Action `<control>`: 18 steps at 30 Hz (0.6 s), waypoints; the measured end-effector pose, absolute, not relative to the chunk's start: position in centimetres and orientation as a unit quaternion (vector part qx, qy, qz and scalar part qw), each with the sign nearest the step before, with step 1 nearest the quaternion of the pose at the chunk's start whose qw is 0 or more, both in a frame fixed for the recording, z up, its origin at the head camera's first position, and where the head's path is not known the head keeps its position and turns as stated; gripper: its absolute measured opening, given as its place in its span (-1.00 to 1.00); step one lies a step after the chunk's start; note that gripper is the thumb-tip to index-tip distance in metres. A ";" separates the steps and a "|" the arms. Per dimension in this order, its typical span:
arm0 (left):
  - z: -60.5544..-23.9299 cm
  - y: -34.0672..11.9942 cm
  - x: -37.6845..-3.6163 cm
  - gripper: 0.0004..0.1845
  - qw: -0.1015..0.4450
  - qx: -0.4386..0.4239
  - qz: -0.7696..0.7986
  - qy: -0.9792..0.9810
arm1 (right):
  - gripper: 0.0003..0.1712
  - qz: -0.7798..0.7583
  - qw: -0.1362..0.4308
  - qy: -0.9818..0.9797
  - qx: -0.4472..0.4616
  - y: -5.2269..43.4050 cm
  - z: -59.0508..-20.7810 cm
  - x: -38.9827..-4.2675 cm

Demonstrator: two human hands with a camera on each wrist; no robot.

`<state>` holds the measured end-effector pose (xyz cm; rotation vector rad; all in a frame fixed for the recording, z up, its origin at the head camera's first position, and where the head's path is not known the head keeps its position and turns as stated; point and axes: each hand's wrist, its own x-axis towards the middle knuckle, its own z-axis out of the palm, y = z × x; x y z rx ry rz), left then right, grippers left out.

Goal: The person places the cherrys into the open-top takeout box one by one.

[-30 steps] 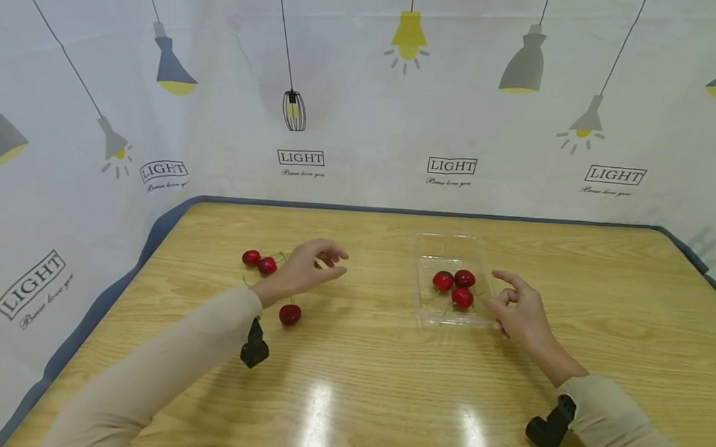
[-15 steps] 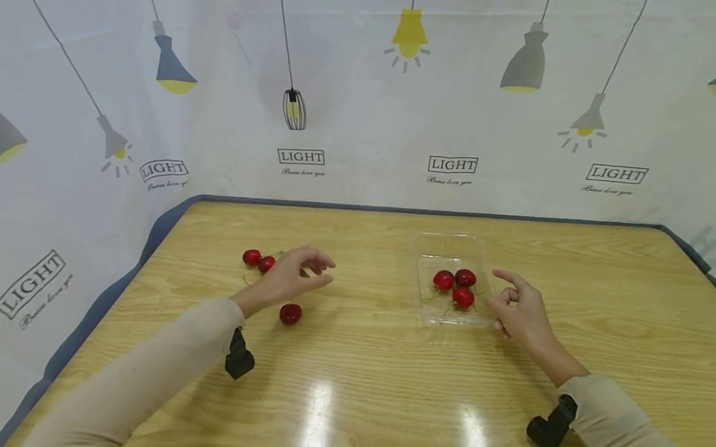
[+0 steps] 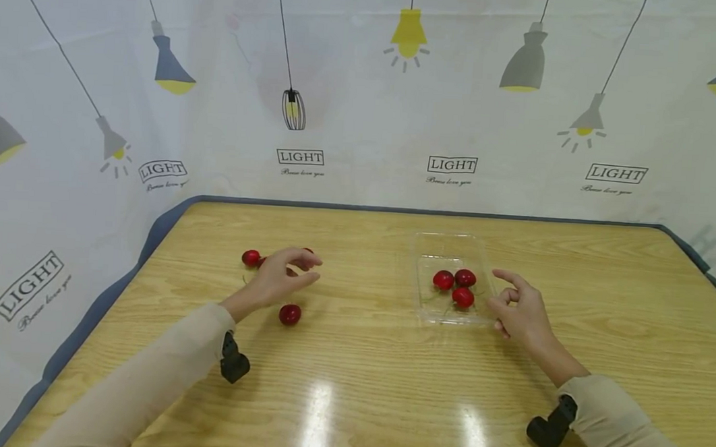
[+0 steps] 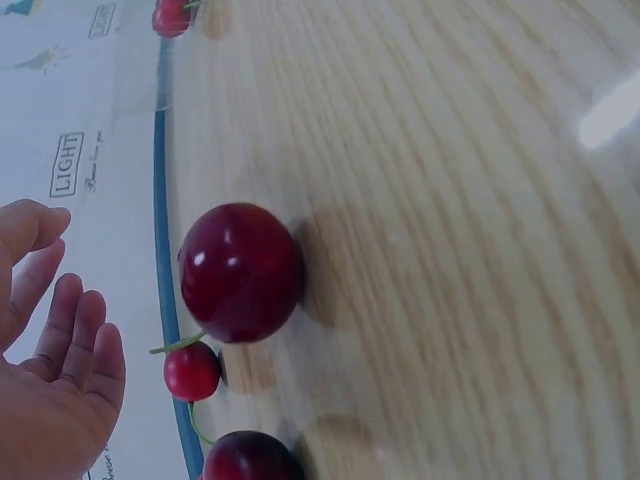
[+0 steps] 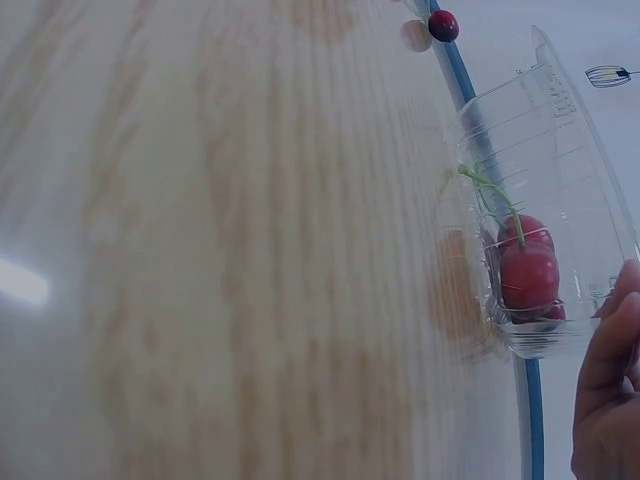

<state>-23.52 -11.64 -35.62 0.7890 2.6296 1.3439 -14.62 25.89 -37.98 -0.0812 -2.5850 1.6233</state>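
Observation:
My left hand (image 3: 279,277) hovers over loose cherries at the left of the table, thumb and fingers apart with nothing between them. It partly hides several of them. One cherry (image 3: 251,258) lies beyond the wrist, and another cherry (image 3: 290,314) lies nearer me. In the left wrist view a large dark cherry (image 4: 240,272) is close to the camera, with a stemmed cherry (image 4: 192,371) behind it. My right hand (image 3: 523,313) holds the right edge of a clear plastic container (image 3: 420,287), index finger raised. Three red cherries (image 3: 463,297) sit inside the container, stems attached.
The wooden table (image 3: 374,373) reaches back to a white curtain (image 3: 363,116) printed with lamps, and a blue border (image 3: 425,211) runs along its far edge. A black wrist camera (image 3: 235,359) hangs under the left sleeve, another camera (image 3: 550,426) under the right.
My left hand has moved left and slightly down, farther over the loose cherries; a cherry now shows behind its fingers. The right hand, container and cherries inside have stayed in place.

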 end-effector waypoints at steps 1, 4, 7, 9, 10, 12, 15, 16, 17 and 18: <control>-35.6 -11.7 -23.6 -0.72 0.039 0.255 0.443 0.859 | -0.37 0.531 0.044 -0.846 -0.027 25.9 -38.0 -14.6; -35.6 -12.2 -23.9 -0.72 0.032 0.246 0.451 0.857 | -0.37 0.531 0.044 -0.846 -0.027 25.9 -38.0 -14.6; -35.8 -12.8 -24.2 -0.72 0.033 0.240 0.452 0.859 | -0.37 0.531 0.045 -0.846 -0.026 25.9 -38.0 -14.7; -36.0 -13.3 -24.3 -0.71 0.038 0.237 0.445 0.863 | -0.37 0.532 0.045 -0.845 -0.025 25.9 -38.0 -14.7; -36.0 -13.5 -24.4 -0.72 0.041 0.237 0.440 0.865 | -0.36 0.533 0.045 -0.845 -0.024 26.0 -38.0 -14.7; -36.2 -13.9 -24.5 -0.72 0.050 0.242 0.429 0.869 | -0.36 0.534 0.044 -0.844 -0.025 26.0 -38.0 -14.7; -36.2 -14.2 -24.5 -0.73 0.064 0.253 0.417 0.871 | -0.36 0.536 0.044 -0.843 -0.025 26.0 -38.1 -14.7; -36.2 -14.3 -24.4 -0.73 0.069 0.257 0.415 0.870 | -0.36 0.536 0.043 -0.842 -0.025 26.0 -38.1 -14.7; -36.3 -14.4 -24.4 -0.72 0.074 0.261 0.412 0.870 | -0.36 0.537 0.043 -0.842 -0.026 26.0 -38.1 -14.7; -36.2 -14.5 -24.4 -0.72 0.077 0.264 0.410 0.870 | -0.37 0.537 0.043 -0.842 -0.026 26.0 -38.1 -14.7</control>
